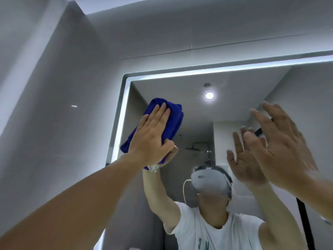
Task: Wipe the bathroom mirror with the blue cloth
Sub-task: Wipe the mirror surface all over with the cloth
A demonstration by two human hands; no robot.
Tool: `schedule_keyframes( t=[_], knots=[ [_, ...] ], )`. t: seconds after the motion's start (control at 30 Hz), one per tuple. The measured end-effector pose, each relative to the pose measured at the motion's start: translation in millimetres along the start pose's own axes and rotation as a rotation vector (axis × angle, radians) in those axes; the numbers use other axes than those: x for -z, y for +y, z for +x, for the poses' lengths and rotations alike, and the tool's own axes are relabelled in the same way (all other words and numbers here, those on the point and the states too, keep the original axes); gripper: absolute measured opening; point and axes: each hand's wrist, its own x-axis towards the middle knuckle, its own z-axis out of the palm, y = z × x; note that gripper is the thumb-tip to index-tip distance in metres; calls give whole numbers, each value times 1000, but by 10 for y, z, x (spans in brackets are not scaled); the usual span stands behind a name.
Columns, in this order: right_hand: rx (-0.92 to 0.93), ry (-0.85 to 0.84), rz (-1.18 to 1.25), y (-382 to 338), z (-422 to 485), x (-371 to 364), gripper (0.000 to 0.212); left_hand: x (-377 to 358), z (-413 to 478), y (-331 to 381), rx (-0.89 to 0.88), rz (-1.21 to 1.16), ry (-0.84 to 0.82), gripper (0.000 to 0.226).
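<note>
The bathroom mirror (234, 98) fills the right and middle of the view, framed by a lit white strip. A folded blue cloth (173, 120) lies flat against the glass near the mirror's upper left corner. My left hand (153, 134) presses on the cloth with straight fingers, the thumb hooked round its lower edge. My right hand (281, 145) is raised in front of the glass at the right, fingers spread and straight, holding nothing. Whether it touches the glass I cannot tell. Both hands and arms show reflected in the mirror.
Grey tiled wall (63, 87) runs to the left of and above the mirror. The lit frame strip (120, 120) marks the mirror's left edge, close to the cloth. The reflection shows a ceiling lamp (209, 95), a shower head and a person in a white shirt wearing a headset.
</note>
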Motion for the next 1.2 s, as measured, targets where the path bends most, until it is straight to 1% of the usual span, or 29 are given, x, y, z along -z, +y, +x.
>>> schedule_keyframes(
  t=[0.13,0.2,0.3,0.43,0.53,0.57,0.63,0.67,0.7,0.8,0.9,1.03,1.2],
  knots=[
    [106,-17,-55,-256,6,-209,64,51,-207,-404,131,27,46,80],
    [119,-23,-61,-333,-9,-279,63,60,-246,-465,160,29,49,81],
    [136,-34,-60,-403,-56,-356,67,48,-219,-475,206,-2,52,85],
    [128,-66,-78,-417,-112,-391,63,97,-108,-559,476,-42,91,86],
    [122,-75,-87,-356,-145,-330,62,94,-78,-578,580,-31,125,82],
    [113,-74,-77,-322,-155,-291,63,105,-76,-595,660,-54,143,81],
    [103,-65,-66,-247,-167,-199,64,159,-90,-627,881,-154,172,81],
    [99,-59,-66,-213,-166,-155,65,184,-124,-622,935,-182,168,81],
    [88,-56,-59,-187,-161,-120,65,203,-194,-580,922,-157,154,80],
    [46,-50,0,-129,-132,-75,65,158,-585,-238,732,-26,107,77],
    [68,-34,7,-59,-166,-69,63,103,-924,164,622,19,13,80],
    [73,-34,-4,86,-252,-8,61,62,-939,459,591,47,-50,82],
    [41,-47,-1,289,-296,234,61,-69,-779,958,421,102,-81,82]
  ],
)
